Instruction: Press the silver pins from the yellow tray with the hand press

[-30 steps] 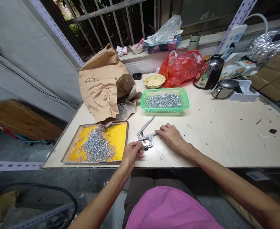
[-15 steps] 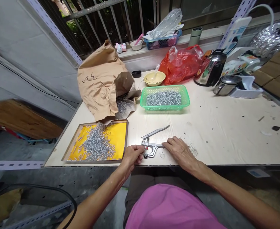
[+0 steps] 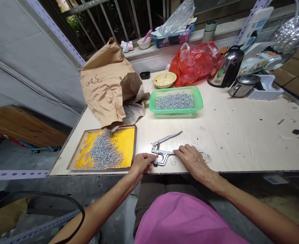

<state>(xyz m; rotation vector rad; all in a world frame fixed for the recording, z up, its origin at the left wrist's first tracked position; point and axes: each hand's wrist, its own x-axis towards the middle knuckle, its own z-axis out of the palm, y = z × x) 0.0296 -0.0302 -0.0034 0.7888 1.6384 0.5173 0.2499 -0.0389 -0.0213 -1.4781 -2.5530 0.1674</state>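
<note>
On the table's near side lies a pair of silver snap-fastener-style pliers [image 3: 167,153], its handles spread and its jaws toward my left. My right hand [image 3: 192,158] is closed on the end of the lower handle, resting on the tabletop. At the jaws, my left hand [image 3: 142,163] is pinched, thumb and forefinger together beside a small red part [image 3: 156,156]. Whatever those fingertips hold is too small to make out. Left of that hand is a shallow tray [image 3: 127,138] with a yellow base, bearing a heap of small silver spring-like pieces [image 3: 104,151].
Behind the pliers stands a green basket [image 3: 151,107] of similar silver pieces. A brown paper bag [image 3: 102,91] with more of them leans at the back left. Farther back are a yellow bowl [image 3: 168,83], a red plastic bag [image 3: 195,64] and a kettle [image 3: 229,66].
The camera view has shifted slightly, so the table appears a little higher. Both hands and the pliers keep nearly the same positions relative to each other.
</note>
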